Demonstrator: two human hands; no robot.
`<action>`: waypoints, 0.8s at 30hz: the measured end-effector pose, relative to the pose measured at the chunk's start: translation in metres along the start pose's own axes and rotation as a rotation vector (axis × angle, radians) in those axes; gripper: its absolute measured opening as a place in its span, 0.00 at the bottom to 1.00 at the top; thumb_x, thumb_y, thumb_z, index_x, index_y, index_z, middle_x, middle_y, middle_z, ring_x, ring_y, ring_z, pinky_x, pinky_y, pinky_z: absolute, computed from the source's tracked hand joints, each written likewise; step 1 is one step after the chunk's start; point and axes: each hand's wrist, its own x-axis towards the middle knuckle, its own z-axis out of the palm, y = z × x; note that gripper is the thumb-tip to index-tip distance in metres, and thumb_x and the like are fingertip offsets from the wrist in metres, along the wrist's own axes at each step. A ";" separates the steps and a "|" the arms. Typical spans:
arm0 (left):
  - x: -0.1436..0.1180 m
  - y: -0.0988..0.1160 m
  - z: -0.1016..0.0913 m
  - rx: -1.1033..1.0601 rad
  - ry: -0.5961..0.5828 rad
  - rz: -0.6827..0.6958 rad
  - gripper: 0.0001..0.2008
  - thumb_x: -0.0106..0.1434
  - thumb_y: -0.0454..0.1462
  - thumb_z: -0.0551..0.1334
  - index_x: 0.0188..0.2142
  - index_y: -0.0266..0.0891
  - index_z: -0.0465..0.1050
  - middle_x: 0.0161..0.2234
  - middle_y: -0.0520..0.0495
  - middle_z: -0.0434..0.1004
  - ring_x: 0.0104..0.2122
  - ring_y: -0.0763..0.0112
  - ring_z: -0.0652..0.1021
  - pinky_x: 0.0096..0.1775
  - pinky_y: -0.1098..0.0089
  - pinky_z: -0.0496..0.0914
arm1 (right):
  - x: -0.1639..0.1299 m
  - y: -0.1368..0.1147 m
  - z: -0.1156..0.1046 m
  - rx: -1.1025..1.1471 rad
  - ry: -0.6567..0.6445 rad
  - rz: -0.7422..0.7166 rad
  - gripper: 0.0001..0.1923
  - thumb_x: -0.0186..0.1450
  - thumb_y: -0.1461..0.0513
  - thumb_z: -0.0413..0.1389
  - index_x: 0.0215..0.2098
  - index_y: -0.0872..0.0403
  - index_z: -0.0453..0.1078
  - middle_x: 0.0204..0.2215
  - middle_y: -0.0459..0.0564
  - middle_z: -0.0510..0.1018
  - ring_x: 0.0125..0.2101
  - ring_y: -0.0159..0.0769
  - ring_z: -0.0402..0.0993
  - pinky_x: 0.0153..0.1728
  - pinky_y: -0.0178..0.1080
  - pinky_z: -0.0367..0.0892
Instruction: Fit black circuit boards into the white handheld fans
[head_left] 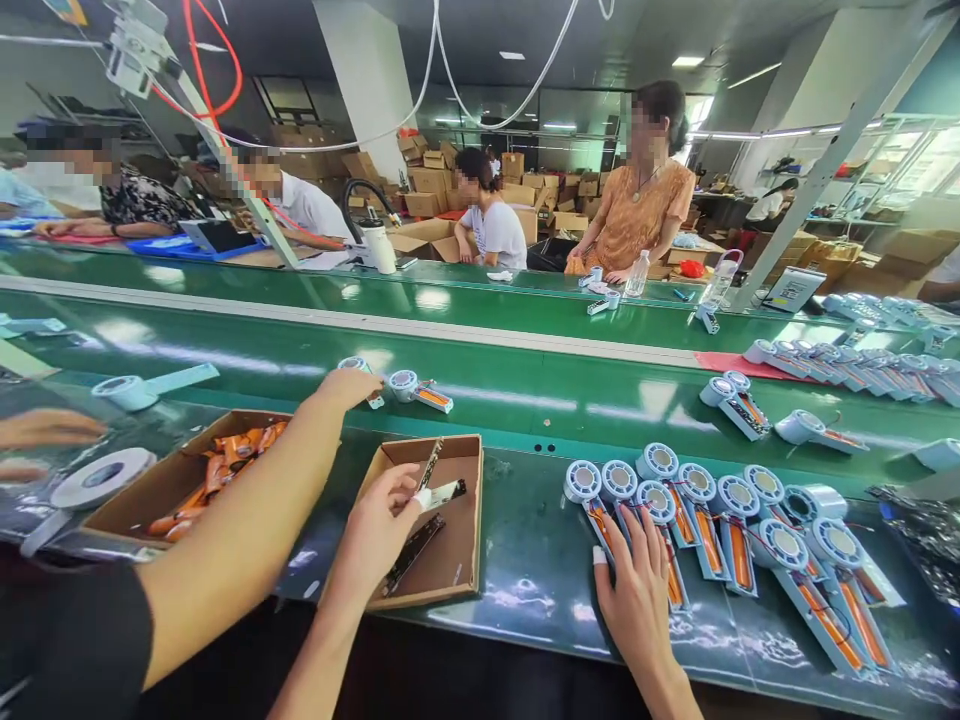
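The thin dark strip with a white tip (442,492), pinched lightly by the left hand (375,535) over the small open cardboard box (465,560), could slip if a co-worker's outstretched arm (247,510) brushes past. The right hand (637,590) lies flat, fingers spread, on the row of pale blue round-headed fan shells (739,540) near the green bench's (525,590) front edge, and could snag their thin wires.

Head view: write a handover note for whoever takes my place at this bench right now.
Left hand pinches a white part over the small box of dark strips.
Right hand lies flat, open, on the row of fans.
A co-worker's arm reaches a fan on the belt; box of orange pieces sits left.
Row fans lie uncovered, orange insides showing; none looks closed yet.
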 end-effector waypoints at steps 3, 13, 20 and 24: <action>-0.003 0.004 -0.002 -0.095 0.092 -0.024 0.22 0.55 0.48 0.59 0.45 0.40 0.72 0.42 0.42 0.79 0.35 0.61 0.83 0.39 0.61 0.79 | 0.001 0.000 0.001 0.019 0.019 -0.016 0.26 0.68 0.66 0.46 0.64 0.48 0.60 0.62 0.59 0.66 0.68 0.58 0.51 0.62 0.63 0.55; -0.098 0.048 0.023 -0.327 -0.041 -0.059 0.15 0.54 0.52 0.67 0.36 0.49 0.80 0.38 0.47 0.85 0.39 0.56 0.82 0.41 0.62 0.78 | 0.013 -0.039 -0.055 0.429 -0.135 -0.012 0.24 0.70 0.61 0.49 0.64 0.51 0.64 0.55 0.59 0.75 0.56 0.48 0.72 0.54 0.48 0.71; -0.096 0.071 0.092 -0.770 -0.309 -0.369 0.28 0.42 0.56 0.73 0.35 0.39 0.81 0.36 0.41 0.85 0.42 0.53 0.82 0.43 0.62 0.77 | 0.020 -0.066 -0.047 0.676 -0.426 0.030 0.11 0.72 0.64 0.51 0.39 0.52 0.76 0.31 0.47 0.80 0.31 0.34 0.77 0.33 0.31 0.68; -0.088 0.074 0.105 -0.827 -0.439 -0.432 0.30 0.44 0.61 0.69 0.32 0.37 0.79 0.30 0.44 0.83 0.37 0.56 0.82 0.41 0.62 0.76 | 0.031 -0.051 -0.053 0.490 -0.317 0.052 0.09 0.72 0.64 0.52 0.41 0.52 0.75 0.37 0.50 0.79 0.38 0.38 0.76 0.40 0.35 0.69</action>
